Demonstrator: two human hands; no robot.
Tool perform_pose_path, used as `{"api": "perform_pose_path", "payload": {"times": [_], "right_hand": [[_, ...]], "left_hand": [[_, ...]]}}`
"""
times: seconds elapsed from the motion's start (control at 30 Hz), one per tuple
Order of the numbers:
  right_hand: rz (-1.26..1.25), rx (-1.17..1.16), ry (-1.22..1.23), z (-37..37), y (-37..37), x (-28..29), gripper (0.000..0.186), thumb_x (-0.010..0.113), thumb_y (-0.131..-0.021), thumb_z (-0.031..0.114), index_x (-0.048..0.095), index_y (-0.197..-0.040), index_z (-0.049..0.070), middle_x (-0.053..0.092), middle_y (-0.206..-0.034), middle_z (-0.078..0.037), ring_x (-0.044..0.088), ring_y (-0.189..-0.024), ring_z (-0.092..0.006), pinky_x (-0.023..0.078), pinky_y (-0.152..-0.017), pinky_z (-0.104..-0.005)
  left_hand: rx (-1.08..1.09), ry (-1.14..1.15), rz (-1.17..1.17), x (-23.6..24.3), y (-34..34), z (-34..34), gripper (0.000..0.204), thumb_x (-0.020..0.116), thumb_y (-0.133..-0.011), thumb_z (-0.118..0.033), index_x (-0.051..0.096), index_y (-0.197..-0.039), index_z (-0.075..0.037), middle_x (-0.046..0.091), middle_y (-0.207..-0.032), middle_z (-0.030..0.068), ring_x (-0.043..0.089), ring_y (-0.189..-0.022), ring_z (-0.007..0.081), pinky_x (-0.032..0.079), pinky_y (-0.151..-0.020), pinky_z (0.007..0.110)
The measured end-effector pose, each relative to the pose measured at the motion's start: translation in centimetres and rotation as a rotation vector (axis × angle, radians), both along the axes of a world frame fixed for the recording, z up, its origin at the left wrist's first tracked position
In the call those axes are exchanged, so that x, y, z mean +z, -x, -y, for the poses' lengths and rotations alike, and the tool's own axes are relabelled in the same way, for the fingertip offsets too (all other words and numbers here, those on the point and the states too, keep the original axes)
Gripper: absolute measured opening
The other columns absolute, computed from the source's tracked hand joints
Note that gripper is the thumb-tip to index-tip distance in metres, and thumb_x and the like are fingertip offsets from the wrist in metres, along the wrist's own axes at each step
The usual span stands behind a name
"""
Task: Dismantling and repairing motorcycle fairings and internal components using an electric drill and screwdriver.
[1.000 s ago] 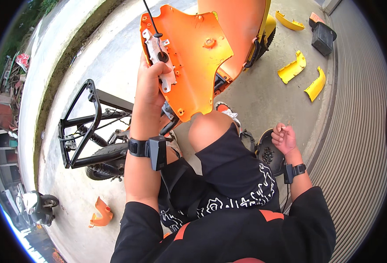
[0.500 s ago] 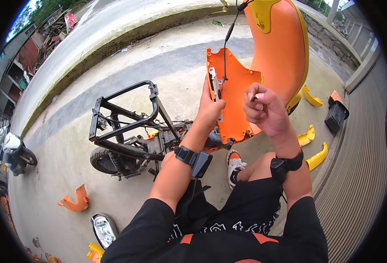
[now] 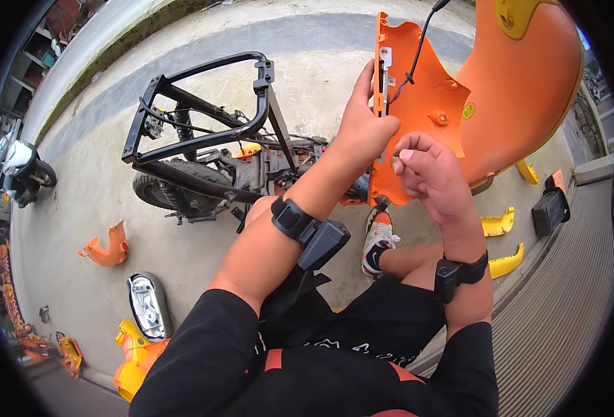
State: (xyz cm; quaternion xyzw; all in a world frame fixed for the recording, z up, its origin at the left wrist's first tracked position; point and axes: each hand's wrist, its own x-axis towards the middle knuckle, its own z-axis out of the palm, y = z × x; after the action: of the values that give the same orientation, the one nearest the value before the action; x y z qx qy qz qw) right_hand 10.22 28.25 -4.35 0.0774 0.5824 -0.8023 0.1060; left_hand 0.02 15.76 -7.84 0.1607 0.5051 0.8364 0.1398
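My left hand (image 3: pixel 368 128) is closed around the left edge of an upright orange scooter body panel (image 3: pixel 424 87), its thumb on the inner side. A narrow metal bracket (image 3: pixel 385 61) runs along that edge, just above the thumb. My right hand (image 3: pixel 435 174) hovers in front of the panel's lower part with fingers curled and thumb pressed to them; whatever it pinches is hidden. A dark cable (image 3: pixel 414 69) hangs down across the panel to the bracket. Behind the panel stands the large orange front shield (image 3: pixel 526 90) with yellow trim.
The bare black scooter frame (image 3: pixel 251 131) with its wheel stands left of the panel. Yellow trim pieces (image 3: pixel 507 261) and a black box (image 3: pixel 549 212) lie at right. An orange curved part (image 3: pixel 107 247) and a lamp unit (image 3: pixel 147 306) lie at lower left. A ribbed shutter (image 3: pixel 564 292) borders the right.
The view has shifted, so the panel sits higher and further right. My right hand has turned and come nearer the left one; the small dark piece seen in its fingers is now out of sight.
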Motion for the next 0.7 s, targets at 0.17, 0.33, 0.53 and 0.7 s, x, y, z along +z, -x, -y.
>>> {"api": "perform_pose_path", "payload": {"times": [0.17,0.33,0.53,0.7], "right_hand": [[0.025,0.043,-0.100,-0.1,0.6,-0.6,0.019,0.063,-0.095,0.014,0.060,-0.110,0.001,0.064,-0.086,-0.001,0.037,-0.054,-0.0001,0.029,-0.048,-0.0169],[0.042,-0.074,-0.266,-0.7,0.6,-0.9,0.022,0.072,-0.092,0.018,0.069,-0.107,0.001,0.061,-0.079,0.005,0.039,-0.059,0.0010,0.031,-0.051,-0.0170],[0.077,-0.060,-0.338,-0.9,-0.4,-1.0,0.023,0.072,-0.092,0.017,0.071,-0.106,-0.001,0.063,-0.079,0.004,0.045,-0.062,0.0005,0.035,-0.054,-0.0170],[-0.089,-0.121,-0.335,-0.3,-0.4,-2.1,0.024,0.074,-0.090,0.016,0.071,-0.105,-0.003,0.068,-0.084,0.000,0.053,-0.070,-0.0027,0.044,-0.063,-0.0200]], "left_hand": [[0.009,0.021,-0.029,-0.5,0.2,-0.5,0.082,0.048,-0.070,0.010,0.035,-0.148,-0.007,0.055,-0.101,0.0029,0.052,-0.075,0.0076,0.044,-0.058,0.022],[0.098,0.010,-0.078,-0.7,0.2,-0.9,0.076,0.049,-0.071,0.010,0.036,-0.145,-0.005,0.056,-0.101,0.0031,0.053,-0.077,0.0083,0.046,-0.060,0.024],[0.154,0.009,-0.106,-1.1,-0.4,-1.5,0.077,0.046,-0.071,0.010,0.033,-0.146,-0.004,0.059,-0.109,0.0067,0.060,-0.091,0.0138,0.052,-0.076,0.027],[0.103,0.003,-0.122,-1.1,-0.8,-1.6,0.086,0.044,-0.073,0.012,0.017,-0.153,-0.003,0.055,-0.122,0.0107,0.061,-0.095,0.0143,0.052,-0.077,0.026]]}}
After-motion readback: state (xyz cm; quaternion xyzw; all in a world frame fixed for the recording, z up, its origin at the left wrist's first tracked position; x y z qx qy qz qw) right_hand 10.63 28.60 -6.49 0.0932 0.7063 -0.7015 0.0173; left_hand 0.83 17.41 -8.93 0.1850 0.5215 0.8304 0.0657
